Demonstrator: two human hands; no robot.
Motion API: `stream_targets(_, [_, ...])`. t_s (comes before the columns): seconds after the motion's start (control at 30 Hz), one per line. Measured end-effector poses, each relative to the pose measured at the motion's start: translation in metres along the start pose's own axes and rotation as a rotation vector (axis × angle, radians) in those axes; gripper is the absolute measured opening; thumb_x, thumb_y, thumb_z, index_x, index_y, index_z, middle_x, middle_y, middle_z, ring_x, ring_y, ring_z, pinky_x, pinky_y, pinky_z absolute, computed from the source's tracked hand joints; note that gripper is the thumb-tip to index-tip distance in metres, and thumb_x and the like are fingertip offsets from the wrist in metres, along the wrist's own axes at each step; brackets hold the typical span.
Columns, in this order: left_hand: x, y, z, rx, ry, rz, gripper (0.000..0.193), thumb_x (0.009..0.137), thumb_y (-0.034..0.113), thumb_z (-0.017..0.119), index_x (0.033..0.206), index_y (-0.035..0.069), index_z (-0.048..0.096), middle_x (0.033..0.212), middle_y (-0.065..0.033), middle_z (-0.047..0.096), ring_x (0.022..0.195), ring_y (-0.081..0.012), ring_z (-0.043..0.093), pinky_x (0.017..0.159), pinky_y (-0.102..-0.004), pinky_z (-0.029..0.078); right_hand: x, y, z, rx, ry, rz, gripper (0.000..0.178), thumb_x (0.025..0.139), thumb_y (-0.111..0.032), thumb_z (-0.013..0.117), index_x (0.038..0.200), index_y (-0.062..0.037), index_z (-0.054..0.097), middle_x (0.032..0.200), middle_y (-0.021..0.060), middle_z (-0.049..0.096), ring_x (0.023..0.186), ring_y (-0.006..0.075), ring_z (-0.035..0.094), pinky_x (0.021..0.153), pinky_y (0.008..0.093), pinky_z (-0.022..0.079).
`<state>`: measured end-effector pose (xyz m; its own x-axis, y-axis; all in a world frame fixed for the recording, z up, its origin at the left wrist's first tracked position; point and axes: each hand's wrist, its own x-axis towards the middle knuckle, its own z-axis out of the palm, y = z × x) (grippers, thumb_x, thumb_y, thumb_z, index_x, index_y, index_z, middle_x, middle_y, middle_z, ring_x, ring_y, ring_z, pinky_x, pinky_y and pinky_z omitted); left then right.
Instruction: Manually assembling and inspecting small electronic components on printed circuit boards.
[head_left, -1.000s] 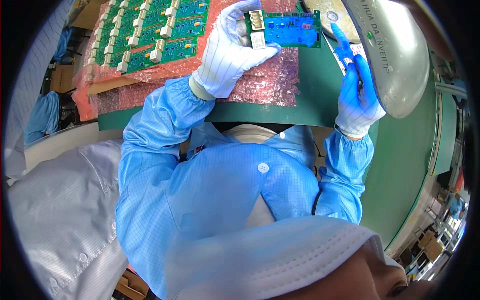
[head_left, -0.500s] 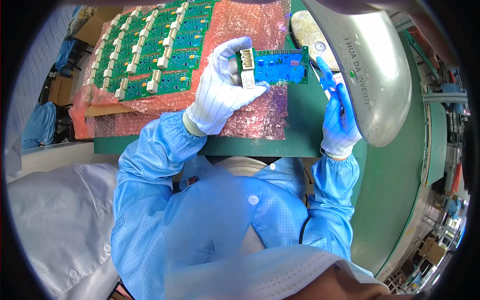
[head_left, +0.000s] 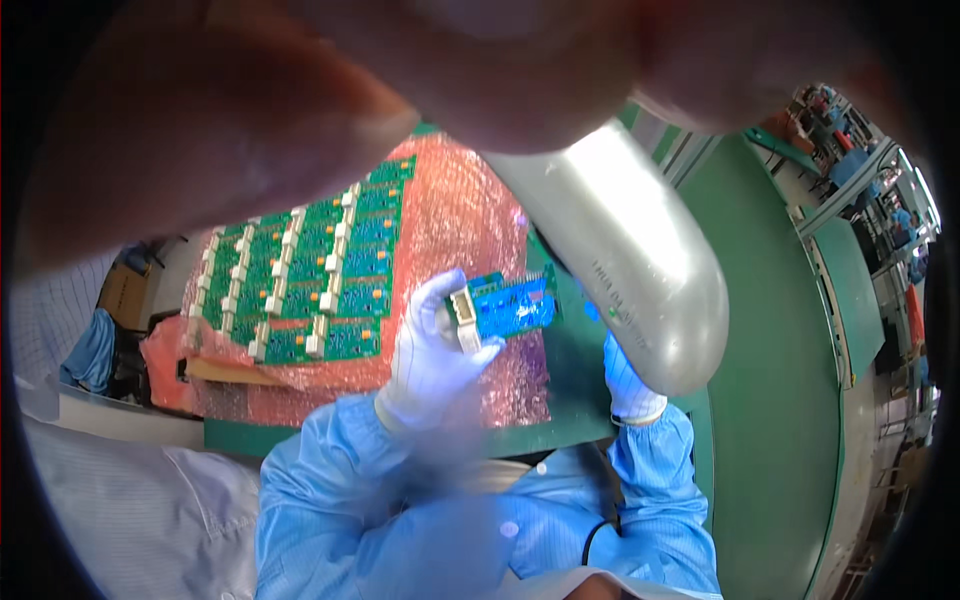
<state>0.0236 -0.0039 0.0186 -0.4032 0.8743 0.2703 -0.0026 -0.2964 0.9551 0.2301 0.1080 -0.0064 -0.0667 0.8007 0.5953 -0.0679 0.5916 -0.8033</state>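
My left hand (head_left: 420,365), in a white striped glove, grips a green circuit board (head_left: 515,306) by its left end. Thumb and fingers close around the side with white block connectors (head_left: 465,318). Blue light falls across the board's face, which tilts up toward me. To the right, my gloved right hand (head_left: 630,388) is partly behind a silver lamp-like housing (head_left: 650,270). That housing covers most of its fingers, so their pose and anything in them are hidden.
Rows of green circuit boards (head_left: 360,262) with white connectors lie on pink bubble wrap (head_left: 450,200) at the left. Beneath is a green table (head_left: 750,330). Blurred bare fingers (head_left: 500,90) close to the camera block the top. Grey cloth (head_left: 140,500) fills the lower left.
The view has shifted, so table and hands sit lower in the picture. Blurred fingers now cover the top. The right hand's fingers, seen before, are now mostly behind the housing. The left hand keeps the board.
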Motion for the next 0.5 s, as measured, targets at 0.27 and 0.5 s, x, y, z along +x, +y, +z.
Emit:
stream_targets(0.27, [-0.005,0.000,-0.009,0.190,-0.101,0.070,0.088,0.069,-0.007,0.079,0.140,0.005,0.028,0.135,-0.0127,0.043,0.118,-0.0245,0.055,0.100,-0.0383,0.049,0.007,0.010,-0.007,0.222,-0.103,0.044,0.047,0.098,-0.025,0.057,0.137,-0.0031,0.045,0.131,0.0166,0.054,0.111,0.0302,0.059,0.088,0.0442,0.052])
stream_targets(0.5, [0.003,0.001,-0.008,0.218,-0.090,0.183,0.087,0.067,-0.002,0.081,0.139,0.003,0.031,0.132,-0.0130,0.045,0.119,-0.0242,0.055,0.101,-0.0396,0.047,0.017,0.016,-0.002,0.313,-0.074,0.036,0.048,0.096,-0.017,0.059,0.140,-0.0075,0.045,0.141,0.0146,0.048,0.120,0.0311,0.053,0.094,0.0454,0.049])
